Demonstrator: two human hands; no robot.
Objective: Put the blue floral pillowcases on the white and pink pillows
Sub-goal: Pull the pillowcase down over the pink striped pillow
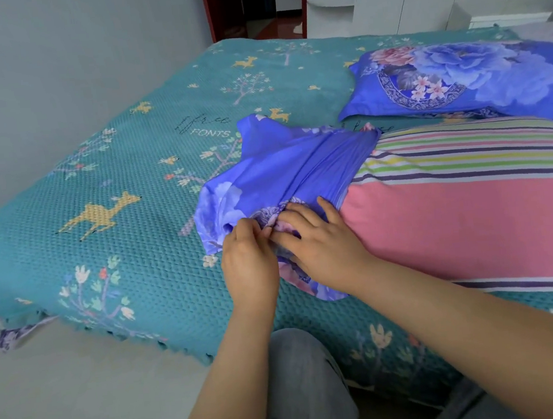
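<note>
Here, the left hand (248,262) and right hand (318,242) both pinch the bunched hem of the blue floral pillowcase (282,175), gathered over the left end of the pink striped pillow (468,199) near the bed's front edge. 1 already-covered pillow (464,79) lies beyond it on the teal bedspread (116,190), toward the far right corner.

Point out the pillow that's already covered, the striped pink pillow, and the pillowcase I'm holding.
covered pillow (477,78), head view, on its big blue flower.
striped pink pillow (470,225), head view, on the pink band.
loose pillowcase (285,171), head view, on its bunched middle.
</note>
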